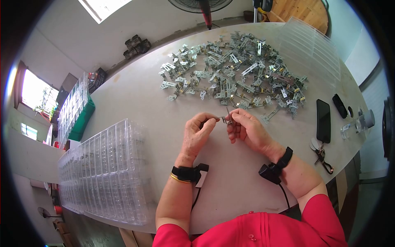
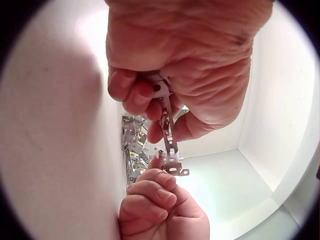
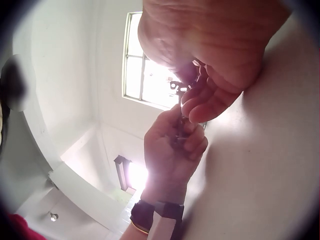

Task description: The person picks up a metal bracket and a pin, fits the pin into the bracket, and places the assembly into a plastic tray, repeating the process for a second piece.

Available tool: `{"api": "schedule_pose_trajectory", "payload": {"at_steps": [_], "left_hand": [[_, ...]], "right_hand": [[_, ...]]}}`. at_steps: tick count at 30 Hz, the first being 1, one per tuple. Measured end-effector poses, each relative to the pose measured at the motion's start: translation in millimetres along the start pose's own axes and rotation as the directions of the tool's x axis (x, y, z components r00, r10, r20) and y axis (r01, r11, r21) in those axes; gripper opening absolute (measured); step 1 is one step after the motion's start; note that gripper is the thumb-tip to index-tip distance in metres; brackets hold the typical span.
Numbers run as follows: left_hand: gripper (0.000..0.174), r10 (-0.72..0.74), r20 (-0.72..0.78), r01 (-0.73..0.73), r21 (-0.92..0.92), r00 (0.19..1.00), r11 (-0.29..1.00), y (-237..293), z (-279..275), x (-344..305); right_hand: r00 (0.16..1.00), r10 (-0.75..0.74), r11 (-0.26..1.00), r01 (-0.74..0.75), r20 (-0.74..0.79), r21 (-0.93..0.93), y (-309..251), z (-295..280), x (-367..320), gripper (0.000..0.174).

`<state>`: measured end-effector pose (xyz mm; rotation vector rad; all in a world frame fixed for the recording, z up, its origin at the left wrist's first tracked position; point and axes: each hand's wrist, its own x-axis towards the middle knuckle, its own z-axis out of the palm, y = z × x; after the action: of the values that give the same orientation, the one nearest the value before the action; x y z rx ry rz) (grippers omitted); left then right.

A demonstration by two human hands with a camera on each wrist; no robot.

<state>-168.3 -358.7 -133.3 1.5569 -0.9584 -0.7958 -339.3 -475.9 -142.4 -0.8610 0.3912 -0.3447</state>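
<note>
Between both hands is a narrow silvery metal bracket (image 2: 169,132) with punched holes and a flat tabbed end. My left hand (image 1: 196,133) grips its long body, with the fingers curled around one end in the left wrist view. My right hand (image 1: 252,131) pinches the tabbed end, its fingertips meeting the left hand's in the right wrist view. Part of the bracket is hidden behind the fingers. Just beyond the hands lies a wide pile of similar metal brackets (image 1: 259,70), spread loosely on the table (image 1: 135,99).
Stacked clear plastic trays (image 1: 109,168) stand on the left, with a green box (image 1: 82,119) behind them. Another clear tray (image 1: 310,49) lies at the back right. A phone (image 1: 323,121), keys (image 1: 323,156) and a clear bottle (image 1: 356,124) are near the right edge.
</note>
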Motion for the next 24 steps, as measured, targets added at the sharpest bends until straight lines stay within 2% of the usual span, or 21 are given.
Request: {"api": "schedule_pose_trajectory", "payload": {"at_steps": [2, 6, 8, 12, 15, 17, 24], "left_hand": [[0.018, 0.055, 0.035, -0.052, -0.065, 0.998, 0.997, 0.3, 2.7, -0.2], [0.018, 0.101, 0.060, -0.096, -0.079, 0.993, 0.992, -5.2, 0.8, 0.3], [0.018, 0.105, 0.120, -0.105, -0.006, 0.987, 0.994, -2.6, -2.0, -0.2], [0.018, 0.082, 0.075, -0.084, 0.019, 0.994, 0.996, -1.8, -1.2, 0.1], [0.018, 0.076, 0.002, -0.075, -0.069, 0.997, 0.995, -6.3, -0.3, 2.2], [0.016, 0.145, -0.030, -0.146, -0.031, 0.989, 0.989, -8.7, 0.7, 3.8], [0.018, 0.132, -0.002, -0.132, 0.065, 0.991, 0.989, -3.1, -3.0, 1.6]], "right_hand": [[1.000, -0.003, 0.999, 0.002, -0.027, -0.051, 1.2, -0.6, 0.2, 0.016], [0.995, -0.021, 0.991, 0.009, -0.093, -0.132, 3.4, -0.2, 2.0, 0.017], [0.993, -0.048, 0.987, 0.031, -0.107, -0.156, 4.6, 1.3, 2.4, 0.017], [0.982, -0.098, 0.982, 0.070, -0.161, -0.174, 6.3, 3.9, 1.4, 0.016], [0.987, -0.092, 0.984, 0.070, -0.133, -0.164, 4.7, 4.4, -0.2, 0.016], [0.988, -0.083, 0.986, 0.063, -0.128, -0.153, 4.0, 4.6, -1.2, 0.016], [0.990, -0.118, 0.989, 0.111, -0.075, -0.093, 7.4, 1.9, 1.5, 0.015]]}}
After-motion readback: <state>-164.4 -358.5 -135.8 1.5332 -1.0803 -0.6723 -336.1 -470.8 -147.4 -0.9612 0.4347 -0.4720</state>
